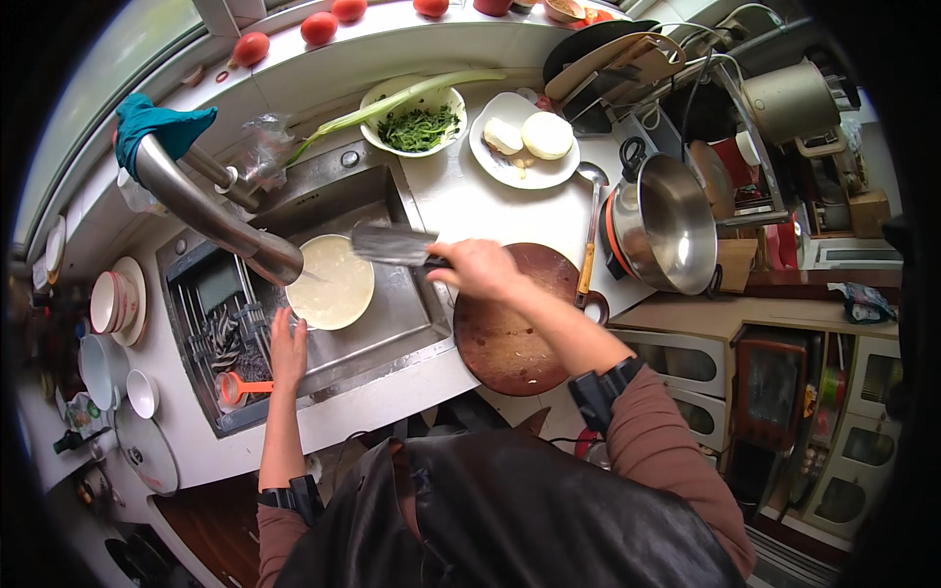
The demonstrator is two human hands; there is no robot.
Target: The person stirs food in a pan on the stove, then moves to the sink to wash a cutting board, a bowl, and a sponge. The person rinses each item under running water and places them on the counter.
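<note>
My right hand [474,270] grips a kitchen cleaver [390,245] by its dark handle, the broad blade pointing left over the steel sink [401,316]. The blade tip reaches the right rim of a pale round bowl [334,287] filled with cloudy liquid; whether they touch cannot be told. A thin stream falls into that bowl from the curved steel faucet [220,220]. With its fingers extended, my left hand [288,349] is just below and left of the bowl, holding nothing. Under my right forearm lies a round wooden chopping board [485,345] with wet spots.
A bowl of chopped greens [415,121] has a long green stalk across it. Right of it, a white plate [507,173] bears pale cut pieces. A ladle [588,242] and steel pan [673,228] stand farther right. An orange-handled strainer [239,387] lies in the sink rack [202,323].
</note>
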